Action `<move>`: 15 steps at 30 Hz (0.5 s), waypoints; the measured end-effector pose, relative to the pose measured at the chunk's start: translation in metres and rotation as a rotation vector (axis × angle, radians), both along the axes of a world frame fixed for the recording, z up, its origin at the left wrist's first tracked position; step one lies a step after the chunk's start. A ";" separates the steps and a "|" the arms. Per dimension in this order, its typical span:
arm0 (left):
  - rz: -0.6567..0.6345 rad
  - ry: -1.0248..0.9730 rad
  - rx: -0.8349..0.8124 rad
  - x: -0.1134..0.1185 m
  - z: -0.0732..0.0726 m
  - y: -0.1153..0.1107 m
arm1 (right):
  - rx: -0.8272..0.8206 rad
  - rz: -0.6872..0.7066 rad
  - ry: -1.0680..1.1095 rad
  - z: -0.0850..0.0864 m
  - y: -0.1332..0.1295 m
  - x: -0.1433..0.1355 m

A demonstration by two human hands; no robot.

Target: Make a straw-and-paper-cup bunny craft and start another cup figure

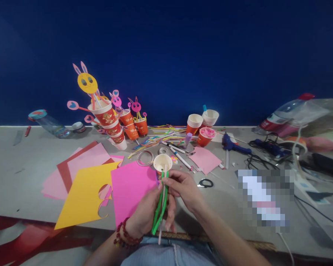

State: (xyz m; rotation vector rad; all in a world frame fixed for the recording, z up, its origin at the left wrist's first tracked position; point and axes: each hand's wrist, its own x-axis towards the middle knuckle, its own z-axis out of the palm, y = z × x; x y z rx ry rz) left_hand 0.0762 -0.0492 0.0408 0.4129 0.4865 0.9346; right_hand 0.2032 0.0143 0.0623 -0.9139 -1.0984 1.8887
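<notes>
Left hand (148, 208) and right hand (185, 186) together grasp green straws (155, 227) and a pale straw (160, 236), just near side of a paper cup (162, 161).

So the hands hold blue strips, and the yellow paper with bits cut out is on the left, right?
No, the head view shows the held strips are green, not blue. The yellow paper with bits cut out is on the left.

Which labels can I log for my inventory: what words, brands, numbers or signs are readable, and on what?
No readable text.
Large bottle at right: print too blurred.
Clear bottle at left: print too small.
Small jar: print too blurred.
Stacked red cups: pale printed design, no legible words.
Pixelated patch: unreadable.
</notes>
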 end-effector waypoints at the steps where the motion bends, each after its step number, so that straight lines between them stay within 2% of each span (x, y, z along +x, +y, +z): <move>1: 0.013 0.020 0.007 0.000 0.000 0.000 | 0.006 0.006 0.004 0.000 0.000 0.000; 8: 0.089 0.183 0.017 -0.001 -0.002 -0.004 | 0.020 0.029 -0.007 -0.003 -0.004 0.002; 15: 0.081 0.285 0.020 0.001 0.008 -0.003 | 0.017 -0.008 -0.018 -0.004 -0.004 -0.001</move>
